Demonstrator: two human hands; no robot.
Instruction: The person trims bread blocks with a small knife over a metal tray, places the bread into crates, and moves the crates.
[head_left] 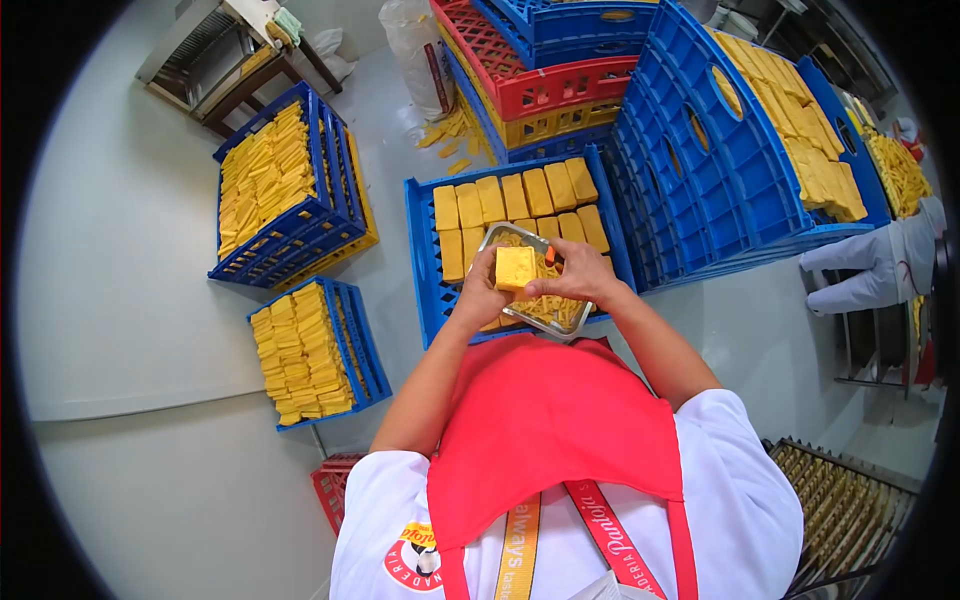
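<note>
My left hand (482,292) is closed around a yellow rectangular loaf (516,267), its end face turned up towards me. My right hand (584,276) pinches a small tool with an orange handle (550,257) close to the loaf's right side; its blade cannot be made out. Beneath both hands a metal tray (576,326) holds pale yellow trimmings (545,308). The tray rests tilted over a blue crate (424,268), where similar loaves (515,196) stand in rows. My hands and the tray hide part of those rows.
Blue crates of stacked yellow slices (265,175) stand at the left, with another crate (358,345) below. Tall stacked crates (680,170) rise at the right. Yellow scraps (455,132) lie on the floor near a plastic bag (415,60). A person (880,262) stands far right.
</note>
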